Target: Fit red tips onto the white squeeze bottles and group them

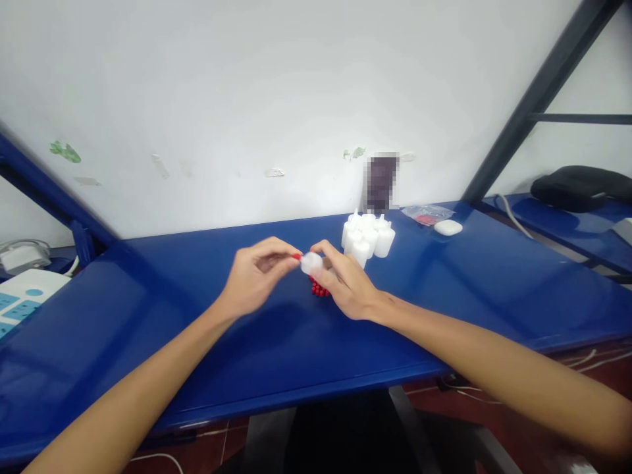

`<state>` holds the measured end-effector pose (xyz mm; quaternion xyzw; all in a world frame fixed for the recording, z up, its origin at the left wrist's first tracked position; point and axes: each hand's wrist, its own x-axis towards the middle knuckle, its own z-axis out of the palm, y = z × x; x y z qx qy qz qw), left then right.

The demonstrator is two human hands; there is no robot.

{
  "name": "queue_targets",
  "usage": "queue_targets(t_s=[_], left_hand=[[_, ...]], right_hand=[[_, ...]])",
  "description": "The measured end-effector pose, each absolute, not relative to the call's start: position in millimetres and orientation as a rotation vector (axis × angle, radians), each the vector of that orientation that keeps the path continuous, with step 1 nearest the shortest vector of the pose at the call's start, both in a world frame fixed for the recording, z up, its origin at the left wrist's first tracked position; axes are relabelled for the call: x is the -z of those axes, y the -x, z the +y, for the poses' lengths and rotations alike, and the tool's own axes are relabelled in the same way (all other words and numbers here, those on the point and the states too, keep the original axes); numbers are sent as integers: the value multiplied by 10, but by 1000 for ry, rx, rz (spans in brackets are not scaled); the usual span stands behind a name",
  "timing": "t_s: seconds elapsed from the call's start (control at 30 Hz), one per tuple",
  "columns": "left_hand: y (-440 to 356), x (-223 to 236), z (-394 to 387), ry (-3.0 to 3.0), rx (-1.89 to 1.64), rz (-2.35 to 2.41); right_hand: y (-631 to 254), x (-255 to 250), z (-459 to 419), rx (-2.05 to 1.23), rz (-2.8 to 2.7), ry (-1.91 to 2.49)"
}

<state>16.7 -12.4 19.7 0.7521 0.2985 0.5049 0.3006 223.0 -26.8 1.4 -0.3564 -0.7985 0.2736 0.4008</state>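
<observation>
- Head view, centre of the frame: a translucent white piece (311, 263) is gripped in the right hand (349, 280); blur and the fingers hide its far end, so its full shape cannot be made out.
- A small red piece (297, 256) is mostly covered by the left hand (253, 276); whether it touches the white piece cannot be determined.
- A cluster of red beads (320, 289) lies below the white piece, partly concealed by the right hand.
- White bottles (368, 237), right of centre, overlap one another; an exact count is not possible.
- A dark patch (380, 183) above them is pixelated and unreadable.
- A power strip (37, 289) is cut off by the left edge.
- Left hand: thumb and index finger pinched on the red piece, forearm entering from the lower left corner.
- Right hand: thumb and fingers closed about the white piece, forearm entering from the lower right.
- Hands: near each other, apart, above the blue table (162, 316).
</observation>
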Motion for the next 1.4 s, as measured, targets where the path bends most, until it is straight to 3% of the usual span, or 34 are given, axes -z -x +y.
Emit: queue_targets(t_s=[0.13,0.37,0.53,0.77,0.97,1.4], left_hand=[[161,-254,142,-1954,-1452,1066],[408,-136,305,-2149,-1056,1275],[373,-124,296,-2193,-1051,1270],[53,-127,-9,-2238,-1407,1030],[-304,-50,-331,-2382,-1429,781],[-323,-25,-381,-2375,-1423,707]], right_hand=[[-2206,0,-242,-747,-1981,871],[-2199,3,-242,-807,-1928,844],[-2220,19,-261,-1053,-1829,842],[-2183,-13,-254,-1055,-1898,687],[-2211,-19,-285,-1018,-1959,637],[-2220,-35,-315,-866,-2100,654]])
